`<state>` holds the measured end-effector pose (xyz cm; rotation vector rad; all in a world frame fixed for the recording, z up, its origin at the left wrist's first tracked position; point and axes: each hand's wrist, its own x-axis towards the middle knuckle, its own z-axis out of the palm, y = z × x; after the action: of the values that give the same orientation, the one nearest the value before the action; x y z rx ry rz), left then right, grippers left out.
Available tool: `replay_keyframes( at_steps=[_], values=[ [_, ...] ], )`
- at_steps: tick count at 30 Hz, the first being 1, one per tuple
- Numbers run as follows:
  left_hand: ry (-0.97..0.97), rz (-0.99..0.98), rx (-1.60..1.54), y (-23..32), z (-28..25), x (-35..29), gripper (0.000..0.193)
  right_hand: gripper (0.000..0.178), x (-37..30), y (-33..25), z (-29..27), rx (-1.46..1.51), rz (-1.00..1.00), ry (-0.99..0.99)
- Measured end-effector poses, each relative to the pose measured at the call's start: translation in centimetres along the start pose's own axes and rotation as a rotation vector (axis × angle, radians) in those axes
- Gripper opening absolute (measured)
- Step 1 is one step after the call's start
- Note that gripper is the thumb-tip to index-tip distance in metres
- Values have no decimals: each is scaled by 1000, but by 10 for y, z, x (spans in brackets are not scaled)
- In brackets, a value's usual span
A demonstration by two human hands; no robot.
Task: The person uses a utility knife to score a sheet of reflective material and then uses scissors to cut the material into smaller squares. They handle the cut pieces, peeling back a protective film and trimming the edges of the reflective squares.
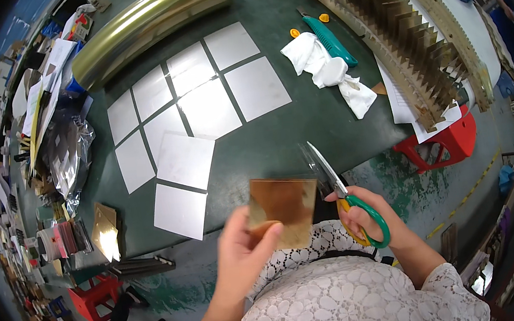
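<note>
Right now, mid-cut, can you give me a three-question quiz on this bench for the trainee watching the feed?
1. True or false: the right hand holds the green-and-yellow-handled scissors with blades open at the edge of the shiny gold square sheet.
2. Which hand pinches the gold sheet by its lower edge? A) left hand B) right hand C) both
3. What lies on the dark green table just right of the white square sheets?

Key:
1. True.
2. A.
3. A crumpled white cloth, with a teal utility knife beside it.
</note>
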<state>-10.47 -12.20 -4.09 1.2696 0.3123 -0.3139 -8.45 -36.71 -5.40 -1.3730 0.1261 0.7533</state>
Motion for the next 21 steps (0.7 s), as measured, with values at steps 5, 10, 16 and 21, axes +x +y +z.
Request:
replay_keyframes(
  at_steps=[5,10,16,21],
  values=[
    [101,200,194,28,-27,10,19,44,-10,3,-4,88,-133,-31],
    [90,215,-102,24,-23,22,17,84,-15,4,7,16,-150,-25],
    [163,138,-262,18,-10,28,25,78,-18,0,4,-109,-122,-109],
    [187,186,-234,16,-8,30,26,71,-15,8,1,-162,-194,-131]
  ],
)
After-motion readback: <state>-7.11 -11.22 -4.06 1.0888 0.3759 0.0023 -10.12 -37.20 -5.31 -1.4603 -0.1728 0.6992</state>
